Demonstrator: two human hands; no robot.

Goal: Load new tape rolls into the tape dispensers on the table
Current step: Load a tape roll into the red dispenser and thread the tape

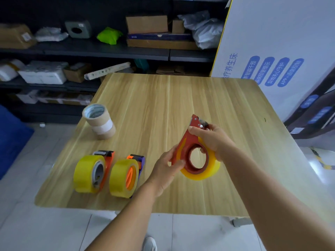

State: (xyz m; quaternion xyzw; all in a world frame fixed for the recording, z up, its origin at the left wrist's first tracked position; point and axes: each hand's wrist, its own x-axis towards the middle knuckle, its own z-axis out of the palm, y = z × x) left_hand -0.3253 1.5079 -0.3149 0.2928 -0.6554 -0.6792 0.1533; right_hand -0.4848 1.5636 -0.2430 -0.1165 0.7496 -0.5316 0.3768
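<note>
Above the wooden table (163,98) I hold a red tape dispenser (188,138) with a yellow tape roll (211,167) seated on its hub. My left hand (166,165) pinches the dispenser's lower edge. My right hand (212,140) wraps the roll from behind, thumb on the red arm near the cutter. At the front left lie two more dispensers on their sides, each with a yellow roll: an orange dispenser (89,173) and a purple-and-orange dispenser (125,177).
A stack of empty brown cardboard tape cores (98,120) stands at the table's left. Dark shelving (101,51) with boxes and bags lines the back. A large white carton (275,51) leans at the right. The floor is tiled.
</note>
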